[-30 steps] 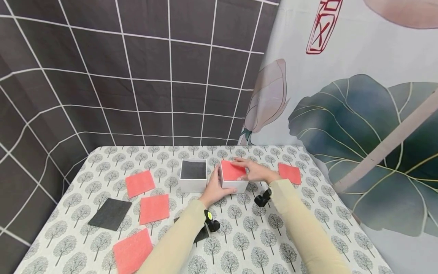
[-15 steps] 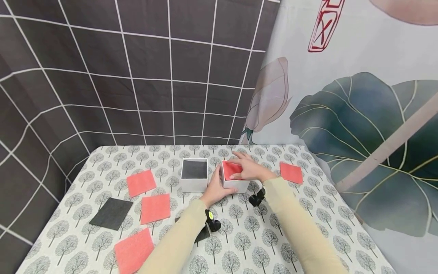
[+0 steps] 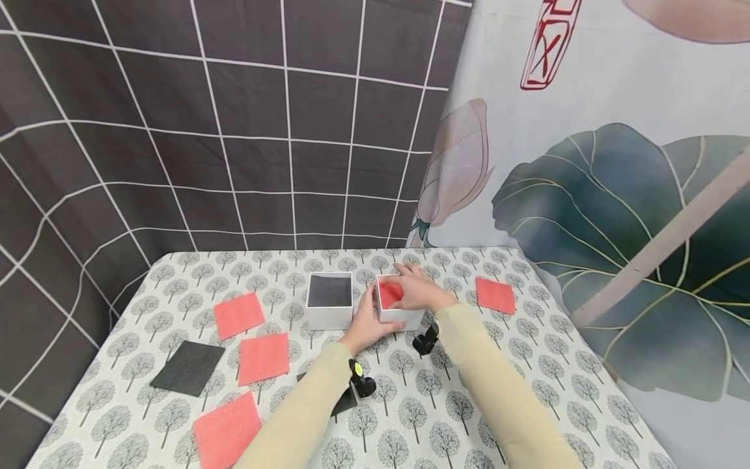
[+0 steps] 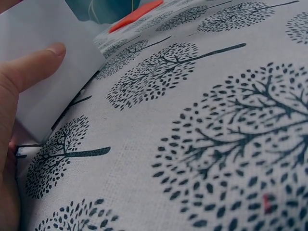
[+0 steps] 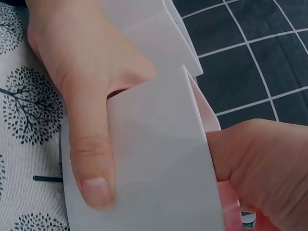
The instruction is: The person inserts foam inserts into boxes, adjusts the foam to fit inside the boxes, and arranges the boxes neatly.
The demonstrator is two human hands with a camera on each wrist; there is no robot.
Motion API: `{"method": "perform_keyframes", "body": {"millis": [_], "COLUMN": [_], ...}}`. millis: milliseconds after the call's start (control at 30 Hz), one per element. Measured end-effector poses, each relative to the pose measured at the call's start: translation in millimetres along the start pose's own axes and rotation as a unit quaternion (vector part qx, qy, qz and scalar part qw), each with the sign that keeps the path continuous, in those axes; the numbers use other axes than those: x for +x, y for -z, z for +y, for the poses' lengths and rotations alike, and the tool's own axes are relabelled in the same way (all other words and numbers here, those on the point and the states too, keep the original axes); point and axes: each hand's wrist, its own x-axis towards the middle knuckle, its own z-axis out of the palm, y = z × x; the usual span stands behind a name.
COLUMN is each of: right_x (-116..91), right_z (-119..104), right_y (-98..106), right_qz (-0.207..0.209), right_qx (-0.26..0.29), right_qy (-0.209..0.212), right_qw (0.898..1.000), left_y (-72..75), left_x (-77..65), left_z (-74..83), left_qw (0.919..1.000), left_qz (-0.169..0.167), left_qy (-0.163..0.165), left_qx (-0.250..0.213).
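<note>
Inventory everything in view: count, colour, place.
Open square boxes: 2, white, side by side at rear centre.
Loose square felt-like sheets: 4, red, three left of boxes, one right.
More loose sheets: 2, black, one left, one partly under left sleeve.
Left-box sheet: 1 visible, black, inside.
Right-box sheet: 1 visible, red, inside.
Tree-print tablecloth: 1, white, under boxes.
Gridded backdrop: 1, dark grey, behind.
Lotus-print backdrop: 1, mostly white, right.
Wrist devices: 2, black, wrists.
Sleeves: 2, cream, both arms.
Left hand: 1, bare, gripping right box.
Right hand: 1, bare, reaching inside it.
</note>
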Motion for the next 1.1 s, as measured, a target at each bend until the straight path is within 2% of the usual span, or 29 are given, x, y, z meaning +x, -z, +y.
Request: {"method": "perform_keyframes", "body": {"millis": [200, 467, 700, 833, 967, 1100], "right_x": [1, -6, -11, -16, -23, -30], "right_z": [-3, 2, 12, 18, 23, 30], "right_y": [-2, -3, -3, -3, -1, 0], "right_qz": [0.008, 0.043, 0.054, 0.075, 0.092, 0.104], "right_qx": [0.009, 0.094, 0.115, 0.154, 0.204, 0.225], "right_qy": [0.007, 0.004, 0.019, 0.028, 0.010, -0.007], "right_qw": [1.000, 0.995, 0.992, 0.985, 0.975, 0.969], "left_y": [0.2, 0.6, 1.9, 2.3, 1.9, 1.2], "left_x": [-2.1, -1.9, -1.1, -0.7, -1.4, -2.6], "left_z": [1.6, 0.4, 0.3, 1.3, 1.8, 1.9], "left_qw": [1.0000, 1.0000, 1.0000, 0.9999, 0.9999, 0.9998], "left_qz": [0.002, 0.004, 0.000, -0.001, 0.002, 0.002], "left_qy": [0.003, 0.000, -0.002, -0.007, -0.009, -0.013], "left_qx": [-0.003, -0.002, -0.007, -0.009, -0.009, -0.014]}}
